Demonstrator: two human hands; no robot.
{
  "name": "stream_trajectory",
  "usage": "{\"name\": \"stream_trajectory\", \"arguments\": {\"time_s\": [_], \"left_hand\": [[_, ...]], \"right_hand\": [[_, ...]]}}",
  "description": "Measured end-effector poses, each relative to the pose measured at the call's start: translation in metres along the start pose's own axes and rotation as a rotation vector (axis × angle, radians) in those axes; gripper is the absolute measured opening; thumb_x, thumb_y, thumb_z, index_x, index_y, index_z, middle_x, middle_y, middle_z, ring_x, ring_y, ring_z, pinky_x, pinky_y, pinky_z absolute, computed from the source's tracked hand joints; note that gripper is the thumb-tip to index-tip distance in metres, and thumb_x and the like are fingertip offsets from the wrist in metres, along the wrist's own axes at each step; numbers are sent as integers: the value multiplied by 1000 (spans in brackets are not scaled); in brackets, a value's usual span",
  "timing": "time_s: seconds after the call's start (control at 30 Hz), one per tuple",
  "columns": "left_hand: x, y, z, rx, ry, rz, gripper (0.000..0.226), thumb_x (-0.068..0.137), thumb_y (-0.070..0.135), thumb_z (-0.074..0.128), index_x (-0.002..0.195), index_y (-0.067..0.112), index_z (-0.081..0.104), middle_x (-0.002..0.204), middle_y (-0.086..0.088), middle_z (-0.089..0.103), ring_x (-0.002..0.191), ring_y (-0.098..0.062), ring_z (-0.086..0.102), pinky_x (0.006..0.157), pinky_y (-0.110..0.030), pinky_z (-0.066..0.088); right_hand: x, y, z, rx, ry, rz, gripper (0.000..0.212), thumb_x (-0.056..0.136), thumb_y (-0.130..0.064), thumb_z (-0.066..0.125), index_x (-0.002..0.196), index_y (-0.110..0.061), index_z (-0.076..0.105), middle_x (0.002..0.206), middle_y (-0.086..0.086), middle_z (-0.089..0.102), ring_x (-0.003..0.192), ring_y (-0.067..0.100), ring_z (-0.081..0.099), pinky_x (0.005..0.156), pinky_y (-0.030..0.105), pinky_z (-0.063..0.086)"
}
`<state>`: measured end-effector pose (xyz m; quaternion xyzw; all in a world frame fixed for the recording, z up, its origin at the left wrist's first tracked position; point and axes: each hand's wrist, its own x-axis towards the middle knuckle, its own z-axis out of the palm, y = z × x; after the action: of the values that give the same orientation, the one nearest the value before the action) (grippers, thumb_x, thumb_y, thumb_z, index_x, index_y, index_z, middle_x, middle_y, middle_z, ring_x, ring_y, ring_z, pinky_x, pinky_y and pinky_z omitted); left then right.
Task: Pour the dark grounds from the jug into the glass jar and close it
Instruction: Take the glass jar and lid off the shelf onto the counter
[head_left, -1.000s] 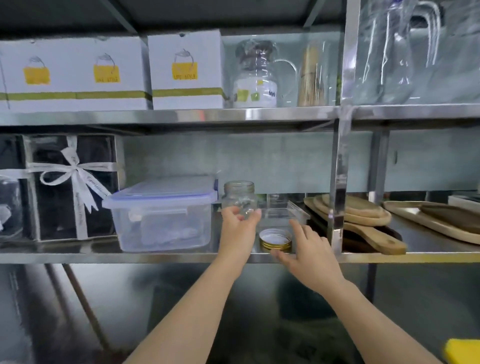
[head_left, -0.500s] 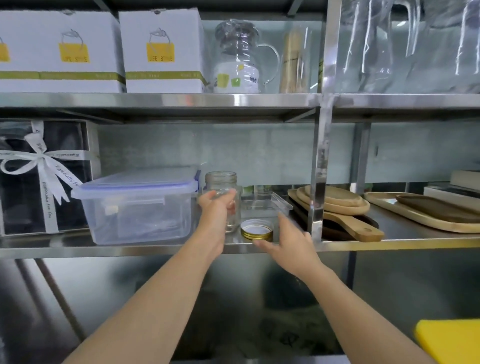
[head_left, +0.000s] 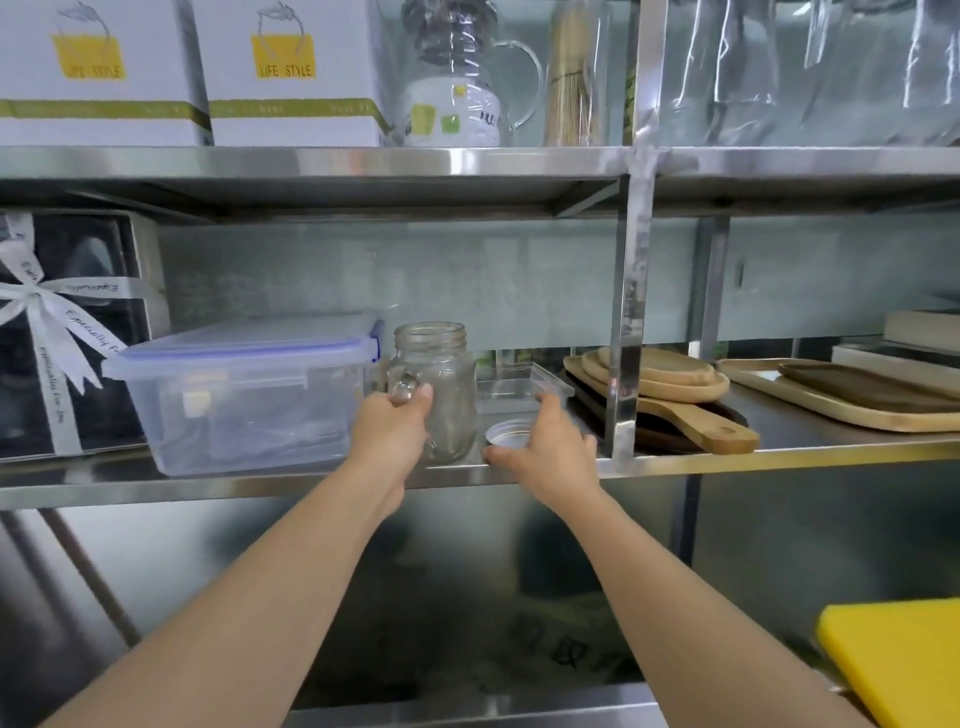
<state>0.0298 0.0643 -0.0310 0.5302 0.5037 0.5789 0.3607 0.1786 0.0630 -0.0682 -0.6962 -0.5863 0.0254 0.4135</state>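
Your left hand has closed on the jar on the shelf; your right hand has spread fingers over the lid, seemingly not gripping. Pouring and closing remain.

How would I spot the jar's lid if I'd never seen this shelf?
Find the middle steel shelf and the upright post rising from it. Just left of the post, the right hand reaches over the lid, lying flat beside the open glass jar. It is the only small round metal disc there.
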Motion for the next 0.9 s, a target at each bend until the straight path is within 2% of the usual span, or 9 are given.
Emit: {"name": "stream_trajectory", "arguments": {"time_s": [0.07,0.13,0.23,0.37,0.5,0.67,0.77,0.83,0.9], "left_hand": [[-5,0,0,11,-2,-23,28,93,38,46,85,12,52,80,-1,51,71,-15,47,65,-29,34],[-13,2,0,-69,46,-41,38,90,48,46,71,15,45,72,0,47,65,-13,41,57,-28,32],[-31,7,-6,-189,102,-88,48,83,61,47,74,14,52,69,1,49,65,-15,44,58,-24,35],[-61,16,-21,-346,98,-140,34,83,49,59,65,20,54,48,9,43,44,-7,40,45,-21,32],[-99,32,-45,-393,73,-179,23,80,46,63,68,27,61,50,12,46,49,-6,38,48,-23,31],[-165,70,-85,-379,15,-118,25,86,38,60,65,24,55,36,16,48,32,1,41,36,-12,34],[-208,89,-114,-378,-3,-137,26,87,38,58,66,24,51,47,11,44,40,-4,34,41,-18,28],[-234,94,-133,-383,-9,-151,29,86,39,59,63,25,48,45,11,37,39,-6,27,42,-20,23],[-260,96,-148,-414,-1,-158,34,85,38,61,57,24,47,39,12,34,37,-5,25,40,-19,22]], "right_hand": [[-5,3,-5,71,-25,-6,82,72,-43,75,133,-14,29,128,7,54,119,28,47,102,43,29],[-13,5,-12,158,-60,3,89,69,-39,79,137,-16,26,134,7,49,122,30,43,105,46,33],[-30,2,-23,244,-106,-1,95,66,-37,82,138,-19,23,139,7,42,126,33,37,104,52,37],[-58,-5,-50,369,-160,-4,91,69,-30,82,138,-23,23,142,7,39,128,30,37,106,52,36],[-95,-10,-90,402,-183,-9,90,70,-29,80,138,-26,21,143,7,37,128,28,38,107,50,35],[-157,-24,-156,473,-242,-62,87,73,-28,78,138,-23,20,136,8,39,118,20,43,97,33,40],[-205,-31,-189,467,-269,-86,86,74,-27,77,139,-22,20,135,8,40,114,18,44,91,26,39],[-237,-35,-208,460,-276,-102,86,75,-27,76,139,-21,20,134,8,41,112,16,44,87,21,37],[-265,-39,-221,464,-278,-97,86,74,-27,77,139,-21,21,129,8,45,109,16,46,88,24,38]]}}
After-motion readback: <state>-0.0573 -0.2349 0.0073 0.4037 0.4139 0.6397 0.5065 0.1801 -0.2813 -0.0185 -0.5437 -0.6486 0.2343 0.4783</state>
